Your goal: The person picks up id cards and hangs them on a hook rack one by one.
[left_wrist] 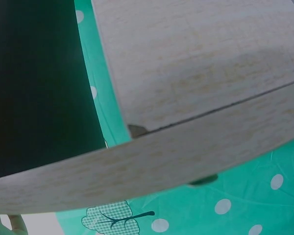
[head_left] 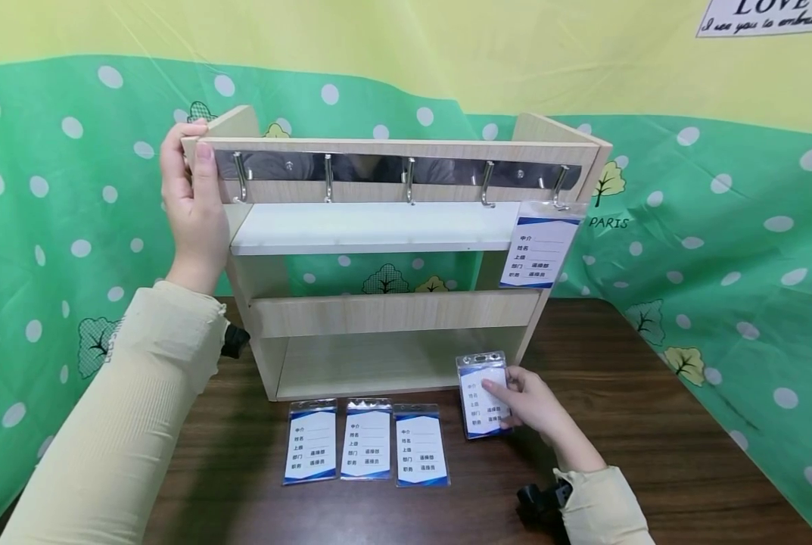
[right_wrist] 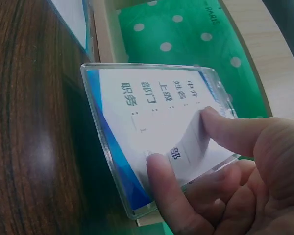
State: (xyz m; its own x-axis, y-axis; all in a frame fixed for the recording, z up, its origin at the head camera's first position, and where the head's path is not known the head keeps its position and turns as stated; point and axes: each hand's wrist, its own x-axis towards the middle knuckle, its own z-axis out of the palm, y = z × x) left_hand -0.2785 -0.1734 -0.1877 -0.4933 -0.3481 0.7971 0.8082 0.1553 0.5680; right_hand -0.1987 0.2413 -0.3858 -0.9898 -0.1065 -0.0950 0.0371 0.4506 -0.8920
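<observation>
My left hand (head_left: 194, 204) grips the upper left corner of a pale wooden shelf rack (head_left: 395, 314), thumb on its front and fingers over the side. A metal strip with several hooks (head_left: 410, 180) runs along the rack's top board. From the rightmost hook hangs a badge in a clear holder (head_left: 540, 250). Low at the right, my right hand (head_left: 531, 405) pinches another ID badge (head_left: 483, 397) by its right edge, raised off the table in front of the rack. In the right wrist view the thumb and a finger lie on the face of this badge (right_wrist: 137, 112).
Three more badges lie in a row on the dark wood table: a left one (head_left: 311, 443), a middle one (head_left: 366, 440) and a right one (head_left: 422, 446). A white shelf board (head_left: 378, 227) crosses the rack. Behind stands a green dotted curtain (head_left: 719, 242).
</observation>
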